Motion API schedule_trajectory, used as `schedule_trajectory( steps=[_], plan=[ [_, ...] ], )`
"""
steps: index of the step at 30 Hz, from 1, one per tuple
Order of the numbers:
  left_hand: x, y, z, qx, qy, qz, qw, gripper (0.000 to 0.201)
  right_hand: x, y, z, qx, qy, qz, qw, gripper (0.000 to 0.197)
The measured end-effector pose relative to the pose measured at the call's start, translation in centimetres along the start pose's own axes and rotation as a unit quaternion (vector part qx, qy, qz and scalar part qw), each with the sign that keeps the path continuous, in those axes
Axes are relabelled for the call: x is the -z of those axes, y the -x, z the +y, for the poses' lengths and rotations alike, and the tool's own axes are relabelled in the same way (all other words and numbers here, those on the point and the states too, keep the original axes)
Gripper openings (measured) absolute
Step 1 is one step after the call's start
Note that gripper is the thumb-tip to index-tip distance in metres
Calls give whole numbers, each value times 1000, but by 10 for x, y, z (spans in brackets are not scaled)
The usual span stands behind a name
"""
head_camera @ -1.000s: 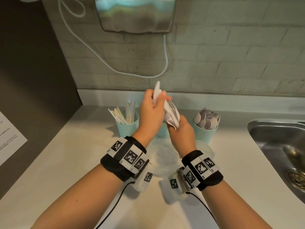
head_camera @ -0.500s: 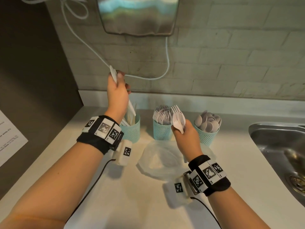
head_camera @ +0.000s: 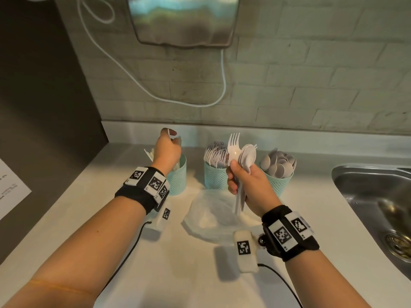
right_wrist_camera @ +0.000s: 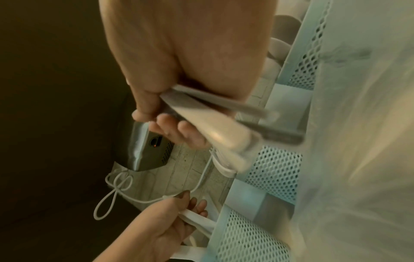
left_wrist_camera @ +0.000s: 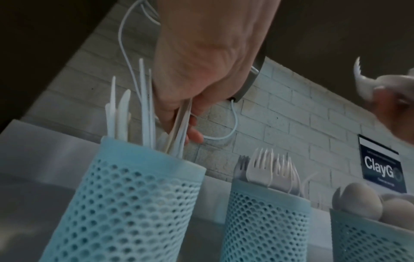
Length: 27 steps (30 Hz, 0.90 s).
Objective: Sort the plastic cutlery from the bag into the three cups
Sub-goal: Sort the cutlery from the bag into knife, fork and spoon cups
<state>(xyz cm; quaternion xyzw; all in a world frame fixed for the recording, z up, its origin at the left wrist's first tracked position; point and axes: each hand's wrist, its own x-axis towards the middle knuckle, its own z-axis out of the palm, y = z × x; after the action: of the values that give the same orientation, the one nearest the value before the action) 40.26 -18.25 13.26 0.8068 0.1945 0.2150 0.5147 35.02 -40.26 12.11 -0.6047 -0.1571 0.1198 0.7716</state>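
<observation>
Three teal mesh cups stand in a row at the back of the counter: the knife cup on the left, the fork cup in the middle, the spoon cup on the right. My left hand is over the knife cup and pinches white knives whose tips are inside its rim. My right hand grips a bundle of white forks and spoons upright in front of the fork cup. The clear plastic bag lies flat below that hand.
A steel sink is sunk into the counter at the right. A metal dispenser hangs on the brick wall, with a white cable looping under it. A dark panel and a paper sheet are at the left.
My left hand has carried the knives from the bundle to the left and lowered them into the knife cup. My right hand has lifted its bundle a little higher.
</observation>
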Motion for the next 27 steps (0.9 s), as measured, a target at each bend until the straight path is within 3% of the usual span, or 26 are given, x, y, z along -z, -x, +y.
schedule_trajectory(
  steps=[3, 6, 8, 11, 13, 17, 19, 21, 23, 25, 27],
  plan=[
    [3, 2, 3, 31, 23, -10, 999, 13, 1, 1, 1, -11, -12, 1, 1000, 12],
    [4, 5, -2, 31, -12, -46, 998, 45, -1, 1, 1, -18, -10, 13, 1000, 8],
    [4, 6, -3, 2, -15, -30, 999, 56, -2, 1, 1, -25, -16, 15, 999, 5],
    [8, 8, 4, -26, -58, -5, 998, 35, -2, 2, 1, -37, -18, 10, 999, 5],
    [10, 7, 6, -23, -114, -23, 993, 27, -3, 2, 2, -40, -15, 12, 999, 5],
    [8, 11, 2, 4, -155, -58, 986, 35, -5, 3, 1, -42, 3, 21, 999, 8],
    [6, 16, 2, -25, -142, -41, 989, 47, -5, 3, 0, -43, 6, 23, 999, 9],
    [8, 18, 6, -92, -184, 19, 978, 55, -4, 4, -2, -46, 8, 21, 999, 9],
    [8, 22, 17, -179, -185, 83, 963, 48, -3, 3, -2, -47, 20, 19, 999, 11],
    [4, 29, 32, -213, -101, 30, 971, 36, -4, 1, -1, -49, 29, 18, 998, 14],
    [-2, 42, 49, -159, -26, -131, 978, 35, -7, 1, 0, -50, 19, 12, 999, 11]
  ],
)
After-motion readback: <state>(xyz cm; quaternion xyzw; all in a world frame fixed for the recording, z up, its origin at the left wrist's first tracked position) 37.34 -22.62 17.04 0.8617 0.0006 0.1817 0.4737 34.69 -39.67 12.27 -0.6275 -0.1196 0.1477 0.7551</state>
